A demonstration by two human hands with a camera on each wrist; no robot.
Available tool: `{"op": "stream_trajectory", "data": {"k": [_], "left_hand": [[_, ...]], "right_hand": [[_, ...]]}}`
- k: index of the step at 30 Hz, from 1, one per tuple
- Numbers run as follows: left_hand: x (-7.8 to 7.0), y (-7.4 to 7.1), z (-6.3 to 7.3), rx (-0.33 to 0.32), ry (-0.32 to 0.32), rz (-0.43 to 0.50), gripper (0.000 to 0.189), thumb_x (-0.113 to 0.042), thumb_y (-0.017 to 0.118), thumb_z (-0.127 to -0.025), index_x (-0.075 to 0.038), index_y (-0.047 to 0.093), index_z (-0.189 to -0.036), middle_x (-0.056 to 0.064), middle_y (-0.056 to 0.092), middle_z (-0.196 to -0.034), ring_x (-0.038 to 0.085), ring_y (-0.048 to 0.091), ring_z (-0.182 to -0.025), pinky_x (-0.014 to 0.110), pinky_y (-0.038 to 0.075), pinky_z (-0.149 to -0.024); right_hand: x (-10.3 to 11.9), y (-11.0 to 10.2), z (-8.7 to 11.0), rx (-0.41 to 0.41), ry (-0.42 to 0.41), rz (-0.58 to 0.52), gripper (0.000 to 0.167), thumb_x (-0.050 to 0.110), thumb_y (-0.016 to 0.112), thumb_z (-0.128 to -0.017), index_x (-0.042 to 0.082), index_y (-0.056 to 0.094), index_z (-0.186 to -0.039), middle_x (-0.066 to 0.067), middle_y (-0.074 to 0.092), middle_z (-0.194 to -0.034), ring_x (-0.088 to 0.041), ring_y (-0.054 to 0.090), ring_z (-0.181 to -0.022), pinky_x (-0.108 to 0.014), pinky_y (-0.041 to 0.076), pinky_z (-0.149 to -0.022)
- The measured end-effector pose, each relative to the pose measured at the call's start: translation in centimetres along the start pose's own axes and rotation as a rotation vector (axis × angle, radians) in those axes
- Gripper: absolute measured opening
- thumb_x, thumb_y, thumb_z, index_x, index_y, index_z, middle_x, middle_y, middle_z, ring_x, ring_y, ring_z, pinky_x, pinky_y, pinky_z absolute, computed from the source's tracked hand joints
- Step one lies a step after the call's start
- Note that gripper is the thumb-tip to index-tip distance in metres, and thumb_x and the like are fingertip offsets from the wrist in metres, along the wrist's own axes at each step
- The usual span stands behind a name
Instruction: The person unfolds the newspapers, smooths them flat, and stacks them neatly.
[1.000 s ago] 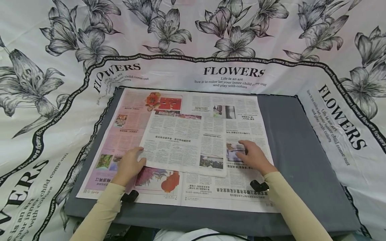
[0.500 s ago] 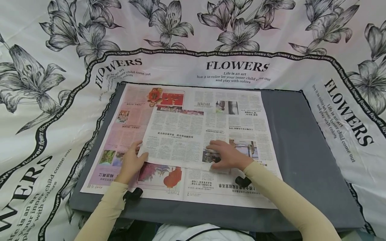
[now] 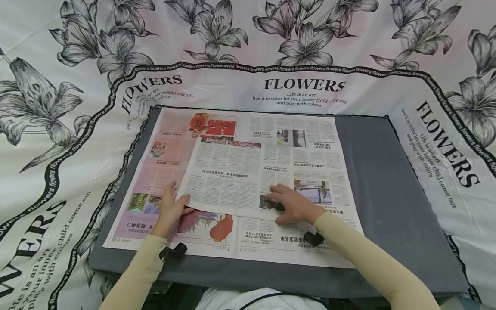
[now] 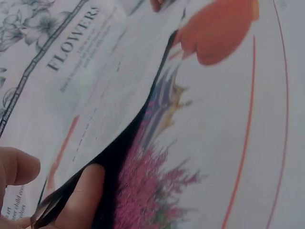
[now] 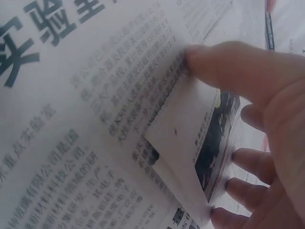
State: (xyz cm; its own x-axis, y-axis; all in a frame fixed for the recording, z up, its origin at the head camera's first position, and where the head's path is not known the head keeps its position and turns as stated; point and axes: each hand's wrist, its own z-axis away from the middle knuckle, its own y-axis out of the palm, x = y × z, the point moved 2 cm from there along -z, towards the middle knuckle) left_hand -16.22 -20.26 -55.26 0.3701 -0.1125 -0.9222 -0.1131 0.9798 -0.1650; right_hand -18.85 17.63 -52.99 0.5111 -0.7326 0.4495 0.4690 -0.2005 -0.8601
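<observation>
A smaller folded newspaper point(image 3: 221, 185) lies over a large spread newspaper point(image 3: 263, 247). My left hand point(image 3: 168, 213) is at its lower left edge, thumb over the paper and a finger at its underside. In the left wrist view a finger point(image 4: 86, 198) shows right at the raised edge, with a dark gap beneath the sheet. My right hand point(image 3: 296, 206) lies over the lower right corner, fingers spread across the printed photo. The right wrist view shows the thumb point(image 5: 219, 64) apart from the fingers, with a raised paper corner point(image 5: 183, 124) between them.
The spread newspaper rests on a dark grey board point(image 3: 387, 185) whose bare strip shows on the right. Around it runs a white flower-printed cloth point(image 3: 228, 92). A black device point(image 3: 314, 239) sits at the right wrist, and a black cable point(image 3: 271, 295) runs below the front edge.
My right hand has moved left from the spread newspaper onto the smaller one's corner. A left finger now shows below the thumb at the paper's edge. The head view has shifted slightly.
</observation>
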Motion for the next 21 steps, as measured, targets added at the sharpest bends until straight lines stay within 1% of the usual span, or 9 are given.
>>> {"op": "stream_trajectory", "data": {"k": [2,4,7,12,15,18,21], "left_hand": [[0.1,0.1,0.1,0.001,-0.037,0.087,0.076,-0.007,0.048,-0.104,-0.014,0.003,-0.165,0.031,0.037,-0.152,0.015,0.071,-0.091,0.024,0.061,-0.069],[0.1,0.2,0.2,-0.001,-0.056,0.144,0.076,-0.007,0.047,-0.104,-0.014,0.002,-0.165,0.031,0.038,-0.152,0.012,0.071,-0.090,0.024,0.061,-0.070],[0.1,0.3,0.2,-0.002,-0.064,0.164,0.074,-0.008,0.046,-0.105,-0.014,0.003,-0.165,0.031,0.040,-0.148,0.009,0.072,-0.087,0.024,0.061,-0.071],[0.3,0.2,0.4,-0.005,-0.076,0.185,0.073,-0.007,0.045,-0.105,-0.013,0.004,-0.165,0.031,0.040,-0.146,0.009,0.071,-0.085,0.025,0.061,-0.072],[0.4,0.1,0.6,-0.001,-0.091,0.207,0.073,-0.008,0.045,-0.106,-0.015,0.002,-0.165,0.031,0.039,-0.146,0.011,0.073,-0.086,0.025,0.062,-0.073],[0.6,0.0,0.8,0.010,-0.099,0.238,0.074,-0.011,0.044,-0.107,-0.017,-0.001,-0.165,0.030,0.040,-0.146,0.012,0.074,-0.088,0.026,0.062,-0.076],[0.7,-0.2,0.9,0.021,-0.096,0.272,0.073,-0.014,0.043,-0.108,-0.017,-0.003,-0.165,0.028,0.043,-0.144,0.012,0.075,-0.088,0.027,0.062,-0.077]], "right_hand": [[0.0,0.1,0.1,-0.008,-0.012,0.010,0.076,0.029,0.085,-0.081,0.012,0.053,-0.149,-0.023,0.036,-0.162,-0.050,0.029,-0.151,-0.062,0.032,-0.119],[-0.1,0.1,0.1,-0.017,-0.020,0.013,0.074,0.027,0.085,-0.083,0.012,0.054,-0.148,-0.024,0.037,-0.161,-0.050,0.030,-0.150,-0.062,0.033,-0.118],[-0.1,0.1,0.2,-0.025,-0.030,0.018,0.070,0.024,0.083,-0.085,0.011,0.054,-0.147,-0.024,0.039,-0.160,-0.051,0.031,-0.149,-0.063,0.034,-0.117],[-0.1,-0.1,0.0,-0.036,-0.055,0.018,0.060,0.015,0.073,-0.089,0.008,0.056,-0.146,-0.025,0.043,-0.158,-0.051,0.034,-0.147,-0.063,0.034,-0.117],[0.1,-0.4,-0.2,-0.069,-0.096,0.015,0.053,0.008,0.068,-0.090,0.005,0.058,-0.142,-0.022,0.053,-0.150,-0.046,0.046,-0.141,-0.059,0.039,-0.115],[0.3,-0.8,-0.4,-0.106,-0.124,0.022,0.053,0.000,0.065,-0.089,0.004,0.059,-0.141,-0.017,0.063,-0.141,-0.039,0.058,-0.132,-0.053,0.045,-0.112],[0.5,-1.2,-0.6,-0.110,-0.115,0.022,0.056,-0.004,0.064,-0.087,0.005,0.058,-0.142,-0.014,0.066,-0.137,-0.035,0.063,-0.126,-0.049,0.049,-0.109]]}}
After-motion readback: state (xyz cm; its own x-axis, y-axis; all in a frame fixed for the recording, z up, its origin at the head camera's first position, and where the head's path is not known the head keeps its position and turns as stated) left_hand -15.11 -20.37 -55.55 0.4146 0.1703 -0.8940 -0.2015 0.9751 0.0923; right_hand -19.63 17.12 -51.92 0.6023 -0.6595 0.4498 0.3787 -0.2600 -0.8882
